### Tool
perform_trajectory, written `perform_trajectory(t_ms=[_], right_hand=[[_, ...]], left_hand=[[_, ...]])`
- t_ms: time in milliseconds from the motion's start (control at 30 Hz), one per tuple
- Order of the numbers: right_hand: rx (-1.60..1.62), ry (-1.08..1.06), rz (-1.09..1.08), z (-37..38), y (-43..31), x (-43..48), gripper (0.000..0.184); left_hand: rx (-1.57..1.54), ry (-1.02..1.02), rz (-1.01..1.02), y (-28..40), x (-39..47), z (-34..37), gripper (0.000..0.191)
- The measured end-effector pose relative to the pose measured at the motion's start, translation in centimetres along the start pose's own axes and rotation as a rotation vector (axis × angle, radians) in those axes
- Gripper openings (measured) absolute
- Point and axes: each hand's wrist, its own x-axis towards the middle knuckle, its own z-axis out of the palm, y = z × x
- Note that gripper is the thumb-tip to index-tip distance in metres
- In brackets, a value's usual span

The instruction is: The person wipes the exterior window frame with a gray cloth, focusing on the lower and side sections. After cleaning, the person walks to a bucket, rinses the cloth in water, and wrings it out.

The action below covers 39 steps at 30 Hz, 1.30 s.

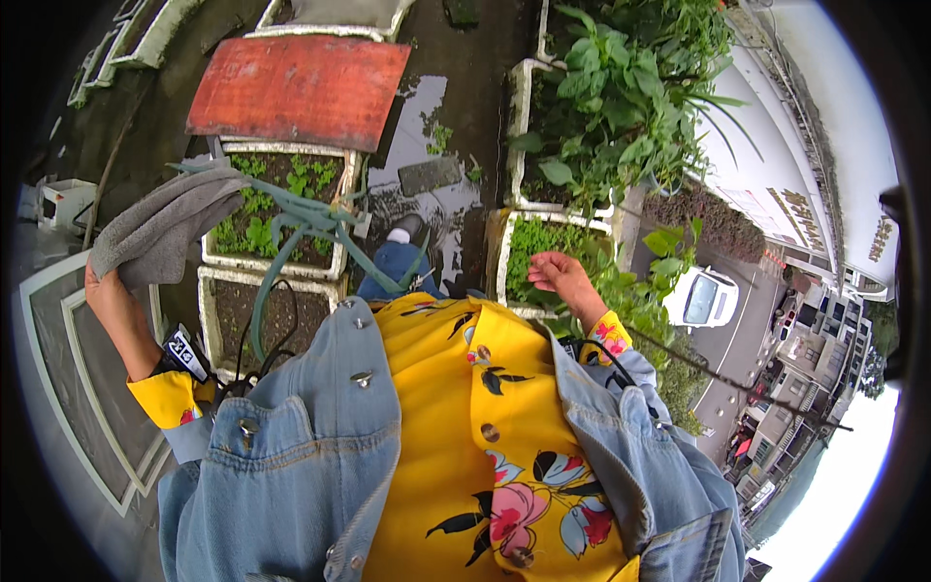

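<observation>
My left hand (105,291), out at the far left, grips a folded grey cloth (164,225) that droops over its fingers. Beside the cloth, a plant with long blue-green strap leaves (305,217) spreads above the planter boxes. On the other side, my right hand (564,282) hovers over a white-rimmed planter of low green leaves (542,244). Its fingers are loosely curled, and nothing shows between them. Whether it touches the leaves I cannot tell.
An orange-red board (298,87) covers part of the planter row. Puddled water (418,124) and a flat slab (430,175) lie on the walkway, near my shoe (409,224). Tall leafy plants (618,94) crowd the right planters. Beyond the edge, a white car (702,296) is on a road below.
</observation>
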Motion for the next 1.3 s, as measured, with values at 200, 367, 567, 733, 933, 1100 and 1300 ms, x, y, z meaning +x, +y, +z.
perform_trajectory(t_ms=[200, 367, 567, 733, 933, 1100, 1300], right_hand=[[-0.011, 0.039, -0.118, -1.7, -8.2, 5.7, 0.022], [-0.052, -0.057, -0.147, -2.3, -15.8, 10.7, 0.021], [-0.142, -0.186, -0.282, -1.7, -26.1, 20.3, 0.022], [-0.170, -0.378, -0.263, -2.7, -33.8, 30.4, 0.021], [-0.129, -0.384, -0.166, -10.0, -44.2, 39.2, 0.022], [-0.136, -0.402, -0.194, -14.8, -53.7, 44.0, 0.024], [-0.214, -0.438, -0.148, -16.4, -62.3, 48.2, 0.025]], left_hand=[[-0.022, -0.029, 0.092, 4.3, 8.0, 5.9, 0.023], [-0.079, 0.018, 0.074, 7.5, 11.1, 10.5, 0.022], [0.058, 0.091, 0.148, 8.9, 11.7, 15.8, 0.026], [0.211, 0.328, 0.128, 9.5, 12.9, 22.5, 0.027], [0.207, 0.251, 0.094, 15.2, 23.0, 32.7, 0.029], [0.198, 0.200, 0.178, 17.0, 30.5, 38.9, 0.030], [0.076, 0.183, 0.079, 14.0, 36.2, 46.6, 0.030]])
